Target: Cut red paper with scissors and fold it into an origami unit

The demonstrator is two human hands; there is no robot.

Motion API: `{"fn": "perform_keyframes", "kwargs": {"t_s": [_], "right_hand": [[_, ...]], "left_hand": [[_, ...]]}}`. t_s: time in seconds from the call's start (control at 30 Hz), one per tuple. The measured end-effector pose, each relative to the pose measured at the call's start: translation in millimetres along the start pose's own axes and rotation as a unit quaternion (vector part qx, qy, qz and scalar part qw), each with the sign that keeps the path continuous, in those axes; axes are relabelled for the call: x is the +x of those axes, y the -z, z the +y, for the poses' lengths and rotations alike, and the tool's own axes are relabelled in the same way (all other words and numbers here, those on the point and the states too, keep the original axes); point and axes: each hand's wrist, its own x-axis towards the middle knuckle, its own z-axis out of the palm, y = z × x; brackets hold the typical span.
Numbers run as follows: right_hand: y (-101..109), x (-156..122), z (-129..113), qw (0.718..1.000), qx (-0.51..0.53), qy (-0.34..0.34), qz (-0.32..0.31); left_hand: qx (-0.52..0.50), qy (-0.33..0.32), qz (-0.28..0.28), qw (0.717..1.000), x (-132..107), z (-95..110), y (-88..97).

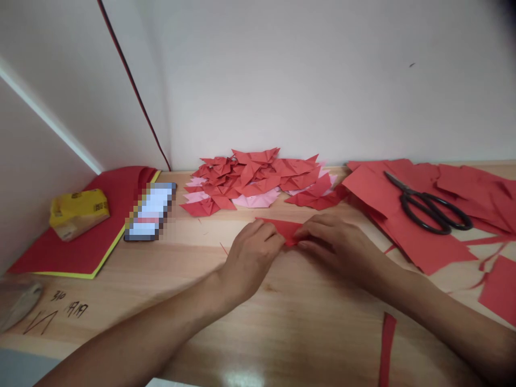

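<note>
The left hand (pixel 252 252) and the right hand (pixel 330 242) both pinch one half-folded red paper (pixel 284 228), pressed flat to the tabletop (pixel 282 328) between them. Just beyond the grip a heap of folded pieces (pixel 258 180) looks finished. Right of it, cut sheets (pixel 374 188) lie under scissors (pixel 429 207), so I'd say plenty remains. The fingers hide the fold itself

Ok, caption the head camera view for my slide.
Left hand and right hand hold a red paper piece on a wooden desk, before a pile of folded shapes, scissors at right.
</note>
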Motion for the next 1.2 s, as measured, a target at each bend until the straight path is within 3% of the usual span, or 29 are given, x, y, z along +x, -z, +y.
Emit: {"fn": "perform_keyframes", "kwargs": {"t_s": [0.3, 0.53, 0.73, 1.2], "right_hand": [[-2.3, -0.9, 9.6, 1.0, 0.027, 0.006, 0.005], [-9.8, 0.1, 0.7, 0.998, 0.031, -0.05, 0.035], [-12.0, 2.0, -0.5, 0.996, 0.05, -0.065, 0.045], [-18.3, 7.0, -3.7, 0.995, -0.02, -0.073, 0.068]], "left_hand": [[-0.107, 0.031, 0.026, 0.993, -2.4, -2.9, -2.3], [-0.128, 0.088, 0.002, 0.988, 3.0, -5.3, 0.9], [-0.133, 0.107, -0.003, 0.985, 4.9, -3.5, 3.6], [-0.081, 0.127, -0.013, 0.989, 7.6, -0.3, 0.7]]}}
